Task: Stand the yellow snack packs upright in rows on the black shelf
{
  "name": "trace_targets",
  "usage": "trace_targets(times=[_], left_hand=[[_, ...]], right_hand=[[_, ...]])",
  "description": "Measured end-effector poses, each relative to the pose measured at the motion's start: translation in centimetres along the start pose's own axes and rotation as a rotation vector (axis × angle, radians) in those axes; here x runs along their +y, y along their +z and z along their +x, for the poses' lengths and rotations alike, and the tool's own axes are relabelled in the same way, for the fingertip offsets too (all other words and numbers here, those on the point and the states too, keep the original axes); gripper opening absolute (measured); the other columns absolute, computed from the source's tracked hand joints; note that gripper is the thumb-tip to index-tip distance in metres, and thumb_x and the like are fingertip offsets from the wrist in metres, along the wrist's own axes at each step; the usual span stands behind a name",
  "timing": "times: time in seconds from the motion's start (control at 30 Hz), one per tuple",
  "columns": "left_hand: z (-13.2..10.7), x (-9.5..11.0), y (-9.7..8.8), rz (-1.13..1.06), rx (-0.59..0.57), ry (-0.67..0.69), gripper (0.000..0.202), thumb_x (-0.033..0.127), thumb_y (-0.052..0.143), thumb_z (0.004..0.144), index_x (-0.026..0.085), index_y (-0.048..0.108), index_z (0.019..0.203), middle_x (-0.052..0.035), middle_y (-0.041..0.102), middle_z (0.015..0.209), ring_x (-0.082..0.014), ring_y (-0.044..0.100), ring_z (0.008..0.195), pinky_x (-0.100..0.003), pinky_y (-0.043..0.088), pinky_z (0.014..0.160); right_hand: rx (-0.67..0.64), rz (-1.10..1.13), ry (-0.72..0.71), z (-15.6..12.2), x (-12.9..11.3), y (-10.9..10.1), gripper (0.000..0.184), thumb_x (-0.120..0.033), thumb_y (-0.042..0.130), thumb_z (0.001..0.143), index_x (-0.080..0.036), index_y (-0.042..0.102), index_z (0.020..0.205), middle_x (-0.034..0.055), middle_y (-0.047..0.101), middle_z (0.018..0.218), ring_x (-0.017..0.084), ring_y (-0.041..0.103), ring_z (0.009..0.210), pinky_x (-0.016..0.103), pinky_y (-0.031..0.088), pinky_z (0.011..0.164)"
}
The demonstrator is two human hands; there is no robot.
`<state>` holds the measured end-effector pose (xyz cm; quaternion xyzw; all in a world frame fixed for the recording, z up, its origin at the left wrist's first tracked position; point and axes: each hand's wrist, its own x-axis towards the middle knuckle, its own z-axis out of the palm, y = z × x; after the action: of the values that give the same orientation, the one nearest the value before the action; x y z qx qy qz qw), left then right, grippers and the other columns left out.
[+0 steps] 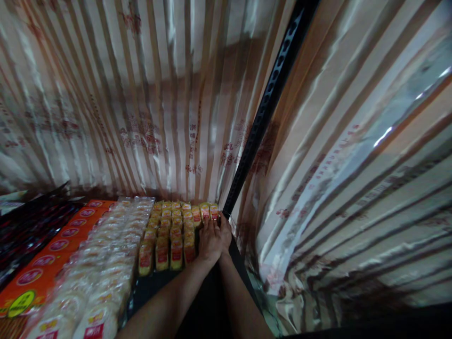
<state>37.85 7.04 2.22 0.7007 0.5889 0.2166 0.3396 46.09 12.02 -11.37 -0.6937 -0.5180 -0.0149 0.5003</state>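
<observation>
Both my hands reach forward to the far right corner of a dark shelf, close together. The fingers of my left hand (211, 240) are bent against the wrapped yellow snack packets (205, 211) at the right end of the back row. Right beside it, my right hand (225, 234) holds the side of the last packet (213, 212), close to the post. The fingertips are partly hidden and dim. More yellow packets (162, 252) stand upright in several rows just left of my hands.
Clear-wrapped round white pastries (95, 301) lie in long rows to the left. Beyond them are an orange box strip (58, 245) and dark shiny packs (28, 235). A black perforated post (264, 108) rises at the corner. Printed plastic sheeting (158, 117) hangs behind and on the right.
</observation>
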Motion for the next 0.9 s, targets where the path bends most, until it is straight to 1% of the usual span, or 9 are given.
trace_targets(times=[0.07, 0.13, 0.23, 0.33, 0.5, 0.63, 0.77, 0.83, 0.9], left_hand=[[-0.6, 0.2, 0.0, -0.027, -0.009, -0.015, 0.044, 0.018, 0.032, 0.088, 0.02, 0.046, 0.129, -0.0099, 0.047, 0.134, -0.0273, 0.026, 0.134, -0.047, 0.023, 0.109], [-1.3, -0.3, 0.4, -0.065, -0.011, -0.024, 0.044, 0.017, 0.033, 0.086, 0.017, 0.048, 0.127, -0.0115, 0.048, 0.133, -0.0274, 0.03, 0.132, -0.045, 0.024, 0.109], [-2.9, -2.0, 1.4, -0.083, 0.036, -0.031, 0.043, 0.016, 0.034, 0.085, 0.013, 0.049, 0.125, -0.0115, 0.046, 0.135, -0.0243, 0.036, 0.128, -0.038, 0.027, 0.109], [-5.8, -4.0, 2.4, -0.066, 0.071, -0.014, 0.043, 0.02, 0.034, 0.086, 0.011, 0.048, 0.126, -0.0102, 0.045, 0.136, -0.0218, 0.039, 0.126, -0.033, 0.028, 0.109], [-13.3, -7.7, 3.0, -0.159, 0.107, 0.19, 0.045, 0.024, 0.027, 0.09, 0.015, 0.042, 0.13, -0.0082, 0.048, 0.132, -0.018, 0.04, 0.124, -0.03, 0.028, 0.108], [-19.2, -10.7, 2.4, -0.232, 0.098, 0.262, 0.045, 0.027, 0.025, 0.09, 0.011, 0.04, 0.13, -0.0126, 0.046, 0.132, -0.0187, 0.038, 0.124, -0.032, 0.03, 0.107], [-24.0, -14.0, 1.3, -0.303, 0.054, 0.283, 0.041, 0.026, 0.029, 0.09, 0.013, 0.04, 0.127, -0.0132, 0.048, 0.128, -0.0187, 0.044, 0.119, -0.035, 0.036, 0.102], [-25.9, -16.0, 0.8, -0.317, 0.046, 0.296, 0.039, 0.027, 0.033, 0.088, 0.015, 0.043, 0.124, -0.013, 0.05, 0.125, -0.0204, 0.045, 0.117, -0.039, 0.037, 0.1], [-27.3, -18.4, 0.5, -0.322, 0.047, 0.254, 0.037, 0.029, 0.036, 0.087, 0.016, 0.046, 0.12, -0.0123, 0.053, 0.122, -0.0212, 0.048, 0.114, -0.04, 0.039, 0.098]], right_hand=[[-0.002, -0.002, -0.035, -0.3, 0.0, -0.4, 0.042, -0.026, 0.039, 0.077, -0.017, 0.055, 0.114, 0.0102, 0.06, 0.11, 0.022, 0.052, 0.105, 0.04, 0.041, 0.091], [0.0, 0.005, -0.049, -0.9, -0.3, -1.1, 0.042, -0.025, 0.038, 0.076, -0.016, 0.055, 0.114, 0.0109, 0.06, 0.11, 0.022, 0.051, 0.106, 0.042, 0.04, 0.093], [-0.028, 0.056, -0.025, -2.4, -1.4, -2.7, 0.044, -0.025, 0.037, 0.074, -0.014, 0.055, 0.113, 0.0125, 0.06, 0.109, 0.022, 0.052, 0.105, 0.041, 0.04, 0.093], [-0.053, 0.096, 0.076, -5.0, -3.3, -4.8, 0.044, -0.028, 0.038, 0.074, -0.011, 0.055, 0.111, 0.0143, 0.06, 0.106, 0.023, 0.055, 0.098, 0.04, 0.043, 0.088], [-0.122, 0.248, 0.142, -11.5, -7.5, -8.6, 0.039, -0.024, 0.038, 0.075, -0.014, 0.055, 0.108, 0.0107, 0.06, 0.099, 0.02, 0.058, 0.089, 0.035, 0.046, 0.081], [-0.229, 0.349, 0.145, -17.3, -9.9, -10.9, 0.033, -0.022, 0.039, 0.076, -0.017, 0.058, 0.102, 0.0083, 0.061, 0.098, 0.019, 0.059, 0.088, 0.033, 0.047, 0.079], [-0.32, 0.324, 0.125, -23.0, -11.1, -12.1, 0.032, -0.02, 0.039, 0.076, -0.019, 0.062, 0.099, 0.0062, 0.064, 0.096, 0.018, 0.06, 0.09, 0.033, 0.048, 0.081], [-0.401, 0.303, 0.112, -25.7, -11.4, -12.1, 0.033, -0.019, 0.039, 0.077, -0.019, 0.063, 0.1, 0.0059, 0.065, 0.098, 0.018, 0.06, 0.092, 0.032, 0.047, 0.083], [-0.518, 0.27, 0.105, -28.0, -11.8, -11.7, 0.036, -0.015, 0.037, 0.076, -0.019, 0.063, 0.1, 0.0059, 0.066, 0.099, 0.017, 0.061, 0.094, 0.031, 0.047, 0.085]])
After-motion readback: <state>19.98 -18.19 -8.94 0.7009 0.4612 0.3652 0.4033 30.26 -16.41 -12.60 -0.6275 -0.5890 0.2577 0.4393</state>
